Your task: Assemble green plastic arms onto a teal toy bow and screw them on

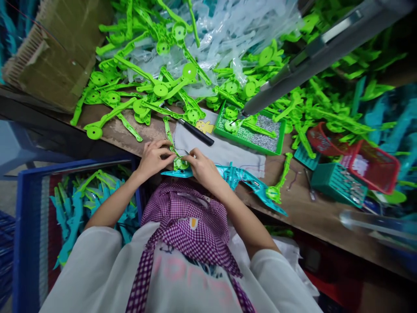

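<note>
My left hand (155,159) is closed on the edge of a bright green plastic part (179,164) with a long arm and a round end, at the table's front edge. Right beside it, my right hand (202,168) is pinched over the round end, and a thin dark sliver shows at its fingertips; its kind is too small to tell. A turquoise plastic piece (232,174) with thin wires lies under and beside my right hand. Beyond my hands, a black-handled tool (198,132) rests on a pale cloth (224,153).
A green basket (249,147) holds small metal pieces and green parts. Heaped green parts (159,89) and clear plastic bags (221,30) fill the back. A grey pole (293,65) slants in from the upper right. Red (387,174) and teal (332,180) baskets stand at right; a blue crate (28,226) at left.
</note>
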Action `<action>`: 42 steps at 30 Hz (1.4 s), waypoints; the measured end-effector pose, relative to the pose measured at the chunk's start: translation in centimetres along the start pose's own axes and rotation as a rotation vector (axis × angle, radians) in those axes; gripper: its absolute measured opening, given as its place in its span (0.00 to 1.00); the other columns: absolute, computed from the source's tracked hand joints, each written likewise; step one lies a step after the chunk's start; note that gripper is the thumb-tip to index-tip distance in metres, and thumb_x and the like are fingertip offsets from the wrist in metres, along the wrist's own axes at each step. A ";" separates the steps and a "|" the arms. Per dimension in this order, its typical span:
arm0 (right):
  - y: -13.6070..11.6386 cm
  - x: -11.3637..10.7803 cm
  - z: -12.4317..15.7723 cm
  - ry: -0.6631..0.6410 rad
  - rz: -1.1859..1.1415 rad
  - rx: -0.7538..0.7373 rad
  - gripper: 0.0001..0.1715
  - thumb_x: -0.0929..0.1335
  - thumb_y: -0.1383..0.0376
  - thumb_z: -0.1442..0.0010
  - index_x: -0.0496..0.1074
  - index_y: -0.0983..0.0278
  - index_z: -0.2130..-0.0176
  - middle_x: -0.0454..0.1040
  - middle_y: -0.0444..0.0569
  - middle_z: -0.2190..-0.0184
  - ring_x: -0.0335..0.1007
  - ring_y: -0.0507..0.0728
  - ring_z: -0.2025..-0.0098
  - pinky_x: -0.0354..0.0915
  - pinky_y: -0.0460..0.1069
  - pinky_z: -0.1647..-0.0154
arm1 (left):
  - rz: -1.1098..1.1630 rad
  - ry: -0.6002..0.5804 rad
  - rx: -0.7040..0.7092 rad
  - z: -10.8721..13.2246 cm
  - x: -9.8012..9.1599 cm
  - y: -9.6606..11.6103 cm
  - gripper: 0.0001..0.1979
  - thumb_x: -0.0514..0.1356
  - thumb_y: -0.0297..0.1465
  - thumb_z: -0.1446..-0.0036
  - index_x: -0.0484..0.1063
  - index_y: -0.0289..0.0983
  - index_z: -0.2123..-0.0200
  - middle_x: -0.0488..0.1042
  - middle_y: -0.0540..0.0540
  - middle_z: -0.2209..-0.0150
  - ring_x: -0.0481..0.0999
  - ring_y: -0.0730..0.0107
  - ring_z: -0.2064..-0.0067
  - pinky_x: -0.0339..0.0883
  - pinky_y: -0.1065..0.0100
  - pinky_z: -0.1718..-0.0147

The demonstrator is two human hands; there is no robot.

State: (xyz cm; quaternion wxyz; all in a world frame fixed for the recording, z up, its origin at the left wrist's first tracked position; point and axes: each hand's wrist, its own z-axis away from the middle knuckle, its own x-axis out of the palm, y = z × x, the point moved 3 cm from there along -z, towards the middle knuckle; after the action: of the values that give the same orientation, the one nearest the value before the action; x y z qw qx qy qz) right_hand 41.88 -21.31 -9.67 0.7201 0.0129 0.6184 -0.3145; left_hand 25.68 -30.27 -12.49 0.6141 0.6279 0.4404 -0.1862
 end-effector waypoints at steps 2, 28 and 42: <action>0.0 0.1 -0.1 0.003 0.035 0.008 0.23 0.56 0.73 0.35 0.71 0.61 0.48 0.68 0.55 0.51 0.68 0.55 0.62 0.58 0.49 0.67 | -0.008 0.031 -0.009 -0.1 0.2 0.0 0.08 0.63 0.36 0.40 0.80 0.42 0.69 0.79 0.47 0.53 0.73 0.60 0.48 0.55 0.54 0.45; 1.1 1.5 3.2 0.139 0.338 -0.232 0.17 0.58 0.71 0.32 0.72 0.69 0.52 0.73 0.54 0.63 0.62 0.57 0.63 0.56 0.52 0.64 | -0.133 -0.019 0.017 -0.9 0.5 0.5 0.06 0.64 0.35 0.42 0.78 0.42 0.62 0.68 0.41 0.42 0.65 0.52 0.40 0.53 0.49 0.42; 3.8 0.5 4.6 0.200 0.087 -0.075 0.17 0.57 0.70 0.32 0.72 0.66 0.54 0.72 0.57 0.60 0.64 0.57 0.60 0.60 0.50 0.61 | -0.245 -0.548 0.549 -2.9 0.9 2.2 0.34 0.55 0.14 0.49 0.73 0.58 0.48 0.59 0.54 0.32 0.49 0.58 0.29 0.36 0.41 0.34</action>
State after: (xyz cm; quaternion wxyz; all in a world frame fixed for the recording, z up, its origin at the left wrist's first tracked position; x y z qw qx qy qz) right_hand 47.79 -20.35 -10.47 0.6678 0.0440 0.6973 -0.2566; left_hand 27.04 -26.95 -11.37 0.4915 0.6385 0.2660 -0.5291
